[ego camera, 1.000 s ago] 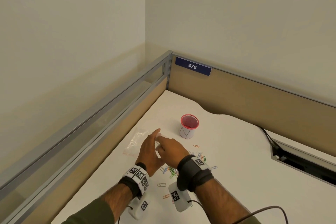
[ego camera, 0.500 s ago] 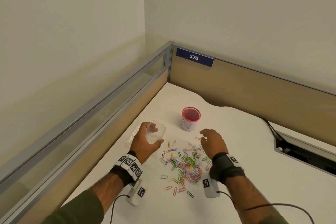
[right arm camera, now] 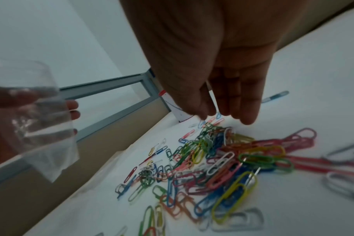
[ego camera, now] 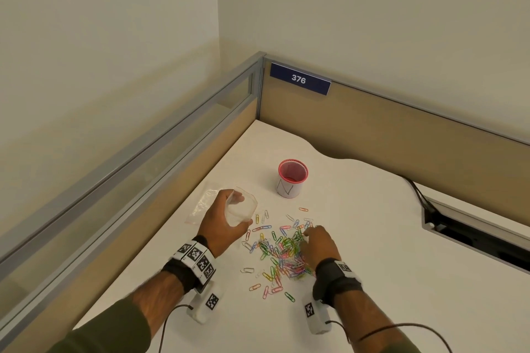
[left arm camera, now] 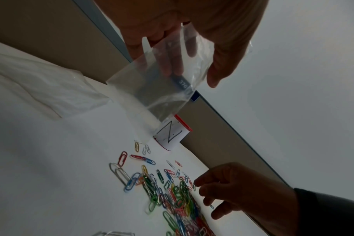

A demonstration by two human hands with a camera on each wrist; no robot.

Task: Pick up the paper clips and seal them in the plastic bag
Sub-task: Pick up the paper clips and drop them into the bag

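Many paper clips (ego camera: 282, 255) just under right hand (ego camera: 321, 243).

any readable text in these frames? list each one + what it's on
"376": white digits on the blue nameplate fixed to the partition's top edge.
"N": hand-drawn letter on the white paper label around the red mesh cup; the left wrist view shows it too.
Wristband markers: black-and-white square codes, no readable text.
Nothing printed can be made out on the plastic bag or the paper clips.
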